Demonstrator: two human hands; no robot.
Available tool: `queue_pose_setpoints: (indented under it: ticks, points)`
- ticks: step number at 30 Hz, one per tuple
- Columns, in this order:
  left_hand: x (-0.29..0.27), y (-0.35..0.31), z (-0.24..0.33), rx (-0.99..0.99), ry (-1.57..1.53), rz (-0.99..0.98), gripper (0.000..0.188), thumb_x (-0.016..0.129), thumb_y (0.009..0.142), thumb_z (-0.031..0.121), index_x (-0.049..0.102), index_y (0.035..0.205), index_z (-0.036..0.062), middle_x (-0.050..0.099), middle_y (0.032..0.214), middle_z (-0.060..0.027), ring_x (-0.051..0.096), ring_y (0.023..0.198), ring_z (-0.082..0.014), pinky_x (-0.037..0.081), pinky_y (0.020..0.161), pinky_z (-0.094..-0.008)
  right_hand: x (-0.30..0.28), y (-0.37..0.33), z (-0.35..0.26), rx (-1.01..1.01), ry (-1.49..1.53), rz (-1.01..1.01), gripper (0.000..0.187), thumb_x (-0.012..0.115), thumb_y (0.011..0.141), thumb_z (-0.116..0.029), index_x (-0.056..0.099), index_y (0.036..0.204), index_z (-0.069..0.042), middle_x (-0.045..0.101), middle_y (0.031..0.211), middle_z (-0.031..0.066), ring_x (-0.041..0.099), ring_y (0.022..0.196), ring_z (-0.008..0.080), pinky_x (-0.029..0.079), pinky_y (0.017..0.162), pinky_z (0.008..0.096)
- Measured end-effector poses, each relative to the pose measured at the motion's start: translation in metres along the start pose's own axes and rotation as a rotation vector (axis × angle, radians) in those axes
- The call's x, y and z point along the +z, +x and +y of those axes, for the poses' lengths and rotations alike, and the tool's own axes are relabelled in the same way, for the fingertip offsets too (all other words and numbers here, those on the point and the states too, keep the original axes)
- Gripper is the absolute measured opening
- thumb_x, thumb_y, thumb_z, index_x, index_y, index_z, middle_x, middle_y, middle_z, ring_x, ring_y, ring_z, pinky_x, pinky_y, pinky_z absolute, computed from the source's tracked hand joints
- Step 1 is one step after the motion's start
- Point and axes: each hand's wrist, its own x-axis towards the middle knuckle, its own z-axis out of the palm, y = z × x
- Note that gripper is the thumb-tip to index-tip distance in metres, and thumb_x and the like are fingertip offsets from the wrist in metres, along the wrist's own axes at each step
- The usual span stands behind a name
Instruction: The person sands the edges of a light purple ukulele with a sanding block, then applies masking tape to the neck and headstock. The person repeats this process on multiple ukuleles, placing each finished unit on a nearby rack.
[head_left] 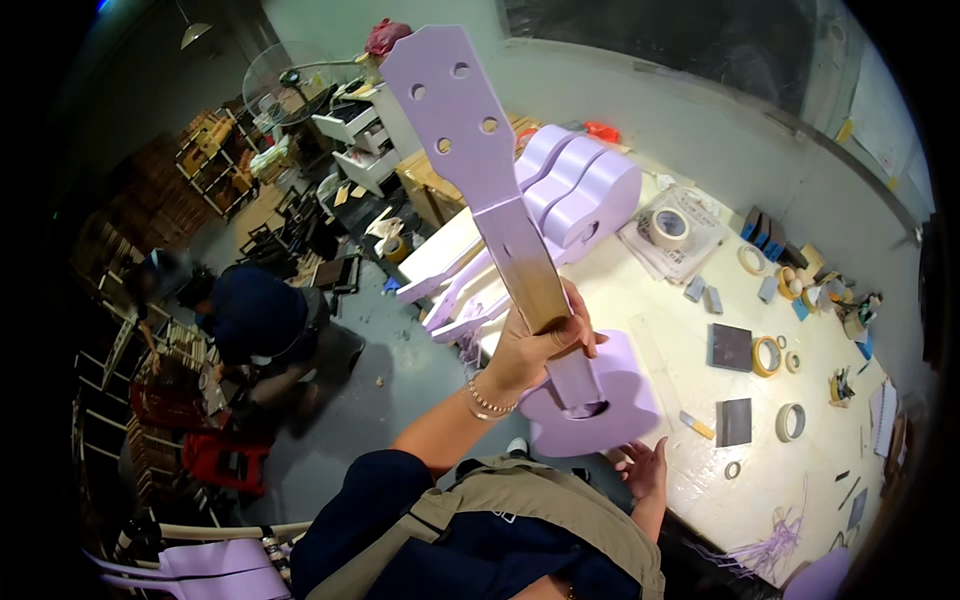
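Observation:
My left hand is wrapped round the neck of a light purple ukulele, held up at a slant. Its headstock, at the top, has several round holes and carries no strings. Bare brown wood shows along part of the neck. Near the lower edge of the body is my right hand, palm up with fingers apart; I cannot tell whether it touches the body. Behind the neck, several more purple ukuleles stand on their sides, close together, on the white table.
Tape rolls, dark sanding sheets, a yellow cutter and purple strips lie on the table. A person bends over work at the left, beside a red stool. A fan stands farther back. More purple ukuleles sit at lower left.

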Motion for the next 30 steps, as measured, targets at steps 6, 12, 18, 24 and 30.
queue_pose_setpoints:
  ticks: [6,12,18,24,30]
  points:
    - [0.015,-0.003,0.002,0.001,0.332,0.263,0.019,0.06,0.087,0.007,0.051,0.103,0.0037,0.057,0.079,-0.0031,0.061,0.068,-0.0145,0.053,0.074,-0.032,0.003,-0.012,-0.011,-0.128,-0.055,0.006,0.089,0.022,0.083,-0.075,0.045,0.129,-0.002,0.055,0.122,0.0142,0.061,0.062,0.0219,0.042,0.05,0.0282]
    - [0.024,0.002,-0.004,-0.002,0.33,0.284,0.026,0.062,0.086,0.005,0.049,0.108,-0.0018,0.056,0.079,-0.0042,0.057,0.07,-0.0129,0.05,0.064,-0.0271,0.013,-0.019,-0.019,-0.206,-0.094,0.013,0.082,0.02,0.088,-0.068,0.044,0.13,-0.002,0.055,0.12,0.0128,0.061,0.073,0.0216,0.046,0.059,0.0301]
    - [0.026,0.008,-0.01,0.026,0.339,0.263,0.026,0.061,0.087,0.005,0.048,0.108,-0.0015,0.056,0.079,-0.0048,0.057,0.07,-0.0124,0.05,0.064,-0.0268,0.037,-0.026,-0.03,-0.27,-0.168,-0.004,0.082,0.019,0.088,-0.068,0.044,0.13,-0.001,0.055,0.119,0.014,0.06,0.076,0.0227,0.047,0.063,0.0317]
    - [0.027,0.017,-0.014,0.012,0.297,0.275,0.024,0.06,0.087,0.005,0.048,0.108,-0.0001,0.056,0.08,-0.0049,0.056,0.068,-0.0121,0.05,0.063,-0.0262,0.041,-0.032,-0.042,-0.326,-0.178,-0.006,0.081,0.019,0.089,-0.067,0.045,0.129,-0.002,0.055,0.118,0.0138,0.061,0.076,0.0226,0.048,0.062,0.0321]
    - [0.024,0.023,-0.018,-0.023,0.252,0.276,0.025,0.061,0.087,0.006,0.049,0.108,0.0002,0.056,0.079,-0.0046,0.058,0.066,-0.013,0.051,0.064,-0.0258,0.043,-0.037,-0.044,-0.376,-0.175,0.017,0.077,0.021,0.091,-0.064,0.046,0.128,-0.002,0.055,0.117,0.0133,0.061,0.078,0.0214,0.049,0.066,0.0323]
